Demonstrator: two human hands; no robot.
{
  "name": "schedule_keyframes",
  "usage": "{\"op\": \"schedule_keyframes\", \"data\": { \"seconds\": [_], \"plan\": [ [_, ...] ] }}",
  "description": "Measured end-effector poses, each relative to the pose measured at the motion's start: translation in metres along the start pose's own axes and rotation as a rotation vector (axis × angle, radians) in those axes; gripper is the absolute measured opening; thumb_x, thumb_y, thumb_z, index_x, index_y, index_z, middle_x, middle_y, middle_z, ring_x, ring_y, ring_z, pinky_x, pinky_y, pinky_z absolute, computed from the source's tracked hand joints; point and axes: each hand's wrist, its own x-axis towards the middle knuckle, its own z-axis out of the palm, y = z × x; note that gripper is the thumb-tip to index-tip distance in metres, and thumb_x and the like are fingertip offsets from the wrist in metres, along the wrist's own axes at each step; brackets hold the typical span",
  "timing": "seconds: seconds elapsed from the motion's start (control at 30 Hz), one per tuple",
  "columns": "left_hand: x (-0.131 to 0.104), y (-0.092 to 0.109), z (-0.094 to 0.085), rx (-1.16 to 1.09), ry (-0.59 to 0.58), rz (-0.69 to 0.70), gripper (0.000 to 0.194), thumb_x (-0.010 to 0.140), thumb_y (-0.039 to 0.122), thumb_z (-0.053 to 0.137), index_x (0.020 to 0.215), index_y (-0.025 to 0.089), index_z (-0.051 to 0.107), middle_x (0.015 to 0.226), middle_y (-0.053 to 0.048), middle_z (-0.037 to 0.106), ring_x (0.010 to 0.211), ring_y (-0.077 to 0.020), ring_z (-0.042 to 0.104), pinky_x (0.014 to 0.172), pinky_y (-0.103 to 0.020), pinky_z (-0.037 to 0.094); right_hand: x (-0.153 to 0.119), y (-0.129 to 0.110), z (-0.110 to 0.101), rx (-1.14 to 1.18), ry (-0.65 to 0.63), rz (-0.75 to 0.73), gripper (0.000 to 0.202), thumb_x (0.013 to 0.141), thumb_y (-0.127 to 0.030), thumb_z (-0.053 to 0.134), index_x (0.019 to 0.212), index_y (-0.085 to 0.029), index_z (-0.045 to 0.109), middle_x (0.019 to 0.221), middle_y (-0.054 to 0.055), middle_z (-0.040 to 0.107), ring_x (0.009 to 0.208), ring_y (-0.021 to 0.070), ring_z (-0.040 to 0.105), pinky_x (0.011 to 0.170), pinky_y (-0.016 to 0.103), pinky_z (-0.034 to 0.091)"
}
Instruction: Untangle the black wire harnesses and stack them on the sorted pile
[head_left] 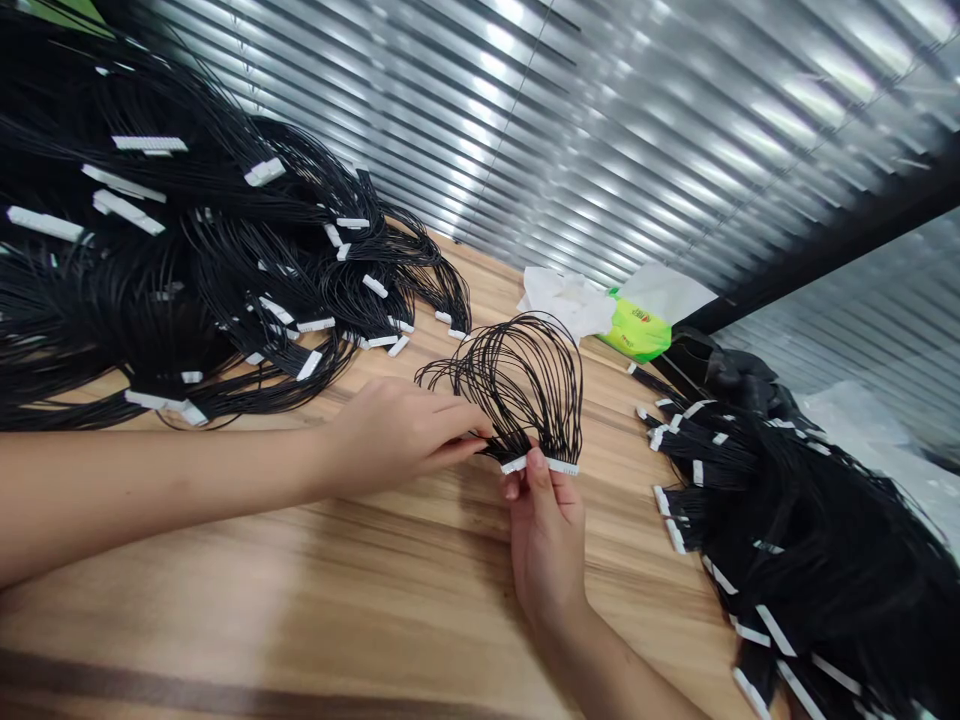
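A black wire harness (551, 370) loops up above the wooden table, its wires running into a long white connector (561, 466). My right hand (551, 530) grips that connector, the thumb lying across its front. At the left end of the connector, my left hand (420, 425) has its thumb and fingers closed on some of the harness wires. The exact spot between those fingertips is partly hidden.
A big heap of black harnesses with white connectors (187, 230) covers the table's left rear. Another pile of harnesses (810, 540) lies at the right. A green tissue pack (637, 328) sits by a corrugated metal wall (465, 120) behind the wooden table (337, 620).
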Motion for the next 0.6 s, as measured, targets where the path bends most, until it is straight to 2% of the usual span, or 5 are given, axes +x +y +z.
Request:
{"op": "schedule_keyframes", "data": {
  "seconds": [0.1,0.2,0.27,0.6],
  "plan": [
    [-0.0004,-0.0014,0.0003,0.058,0.028,0.034,0.014,0.093,0.033,0.055,0.098,0.022,0.062,0.072,0.006,0.070,0.060,-0.0093,0.064,0.054,-0.023,0.036,-0.0005,0.0001,-0.0001,0.016,-0.006,-0.004,0.028,0.073,-0.046,0.073,0.081,-0.020,0.068,0.066,-0.003,0.056,0.057,0.0112,0.042,0.057,0.027,0.037],
    [-0.0008,-0.0030,-0.0007,0.119,0.056,0.160,0.014,0.094,0.026,0.053,0.104,0.024,0.062,0.078,0.006,0.071,0.065,-0.0095,0.064,0.056,-0.024,0.038,0.0000,0.0005,-0.0005,0.034,-0.005,0.008,0.030,0.072,-0.046,0.074,0.082,-0.019,0.068,0.068,-0.003,0.057,0.058,0.0111,0.042,0.058,0.027,0.038],
    [-0.0011,-0.0041,-0.0018,0.149,0.046,0.228,0.021,0.094,0.020,0.050,0.112,0.026,0.062,0.080,0.006,0.071,0.067,-0.0094,0.062,0.057,-0.025,0.038,0.0004,0.0006,-0.0008,0.051,-0.011,0.028,0.030,0.071,-0.046,0.076,0.080,-0.019,0.068,0.067,-0.003,0.056,0.058,0.0108,0.042,0.058,0.026,0.038],
    [-0.0016,-0.0059,-0.0031,0.173,0.053,0.279,0.029,0.096,0.017,0.044,0.115,0.027,0.064,0.083,0.006,0.071,0.069,-0.0097,0.061,0.056,-0.027,0.036,-0.0007,0.0011,-0.0007,0.105,-0.017,0.057,0.029,0.068,-0.044,0.079,0.074,-0.018,0.068,0.064,-0.005,0.056,0.057,0.0096,0.044,0.058,0.024,0.037]
  ]
}}
